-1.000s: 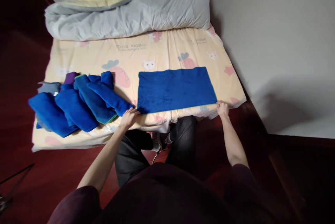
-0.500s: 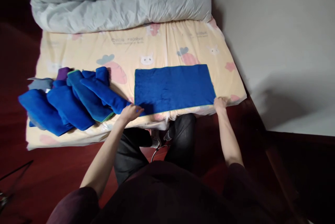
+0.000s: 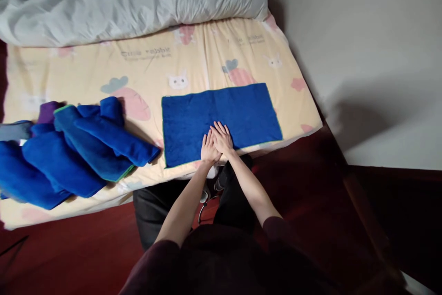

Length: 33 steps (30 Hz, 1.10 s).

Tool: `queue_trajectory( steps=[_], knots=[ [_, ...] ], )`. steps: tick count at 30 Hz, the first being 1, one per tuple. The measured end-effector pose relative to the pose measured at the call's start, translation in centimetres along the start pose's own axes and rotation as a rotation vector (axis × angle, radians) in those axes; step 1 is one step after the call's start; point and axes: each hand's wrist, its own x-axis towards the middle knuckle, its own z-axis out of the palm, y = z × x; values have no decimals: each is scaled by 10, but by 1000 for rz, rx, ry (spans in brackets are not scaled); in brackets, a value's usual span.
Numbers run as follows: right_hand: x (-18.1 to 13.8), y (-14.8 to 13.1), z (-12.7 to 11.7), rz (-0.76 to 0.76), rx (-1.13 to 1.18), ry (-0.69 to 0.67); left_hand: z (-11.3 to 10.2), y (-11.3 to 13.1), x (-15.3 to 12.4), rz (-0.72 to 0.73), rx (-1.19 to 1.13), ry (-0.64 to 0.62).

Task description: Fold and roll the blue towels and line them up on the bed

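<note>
A blue towel (image 3: 241,108) with a thin green edge lies spread flat as a rectangle near the front edge of the bed. My left hand (image 3: 209,147) rests flat on its near middle part, fingers stretched forward. Partly overlapping it, my right hand (image 3: 222,138) lies palm down with the fingers slightly apart. Neither hand grips the cloth. To the left, several rolled or folded blue cloths (image 3: 65,161) lie in a heap, with a purple cloth (image 3: 48,112) and a grey cloth (image 3: 15,130) behind them.
The bed has a cream sheet (image 3: 83,69) printed with carrots and rabbits. A bunched grey quilt (image 3: 148,9) lies across its far side. A grey wall (image 3: 355,46) stands to the right, and the dark red floor (image 3: 86,253) is below.
Both hands have left the towel's near corners and come together at its near middle, now lying flat. The view has shifted, with the cloth heap further left in it.
</note>
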Motion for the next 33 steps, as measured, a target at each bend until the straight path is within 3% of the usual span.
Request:
queue_trajectory(
  steps=[7, 11, 16, 19, 23, 33],
  knots=[
    [0, 22, -21, -79, -35, -36, -6, 2, 2, -33, -30, 17],
    [-13, 68, -56, 54, -67, 42, -9, -1, 4, -54, -55, 71],
    [-39, 149, -113, 279, -189, 166, -29, -45, -12, -237, 6, 209],
    [-49, 180, -133, 384, -249, 208, -44, -79, -32, -376, 46, 337],
    [-51, 195, -133, 383, -319, 268, -50, -101, -49, -468, 91, 421],
    [-45, 214, -116, 375, -296, 565, -45, -102, -45, -545, 132, 409]
  ],
)
